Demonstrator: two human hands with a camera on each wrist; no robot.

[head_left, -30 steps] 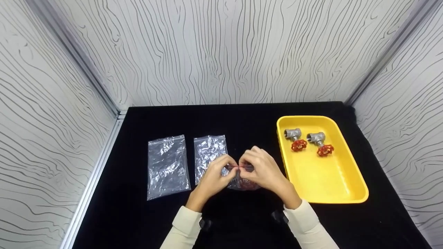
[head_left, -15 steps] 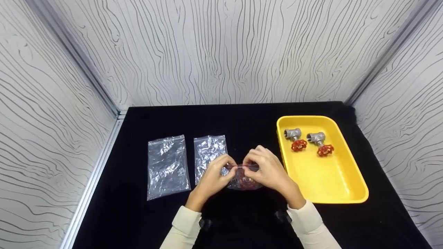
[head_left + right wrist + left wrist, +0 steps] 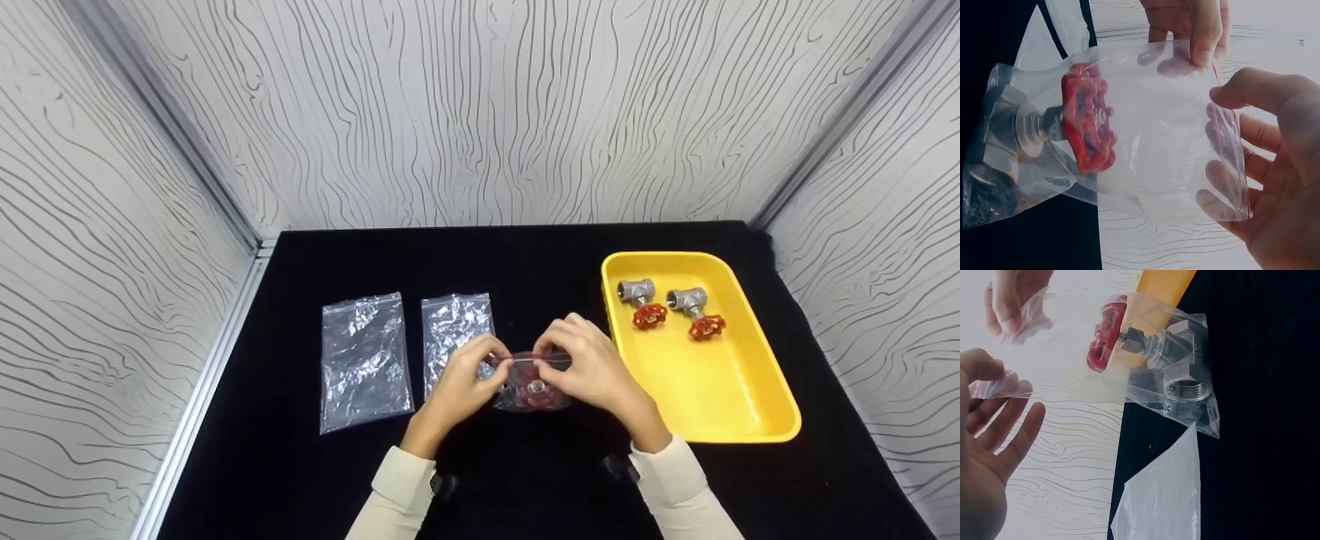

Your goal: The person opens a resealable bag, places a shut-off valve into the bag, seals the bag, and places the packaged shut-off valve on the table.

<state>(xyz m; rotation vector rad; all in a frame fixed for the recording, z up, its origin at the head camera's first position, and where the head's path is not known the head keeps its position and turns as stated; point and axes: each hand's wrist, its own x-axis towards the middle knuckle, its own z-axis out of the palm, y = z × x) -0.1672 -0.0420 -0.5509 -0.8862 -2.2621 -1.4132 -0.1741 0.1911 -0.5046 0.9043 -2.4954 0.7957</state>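
Observation:
A clear zip bag (image 3: 510, 397) with a red-edged top hangs between my hands. Inside it is a gate valve (image 3: 1016, 132) with a steel tee-shaped body and a red handwheel (image 3: 1088, 118). The left hand (image 3: 463, 379) pinches the bag's top edge at the left, between thumb and index finger. Farther right along the same edge, the right hand (image 3: 589, 371) pinches the zip strip, its other fingers behind the film in the right wrist view. From the left wrist view, the valve sits at the bag's closed end, handwheel toward the hands.
Right of the hands stands a yellow tray (image 3: 705, 420) holding two more valves, one a red-wheeled valve (image 3: 637, 291) and another such valve (image 3: 688, 300). Two flat zip bags lie to the left: a larger bag (image 3: 365, 367) and a smaller bag (image 3: 454, 322), partly behind the left hand.
My right hand has slid rightward along the bag's top edge, away from the left hand. The left hand stays almost in place. More of the strip and red handwheel shows between them.

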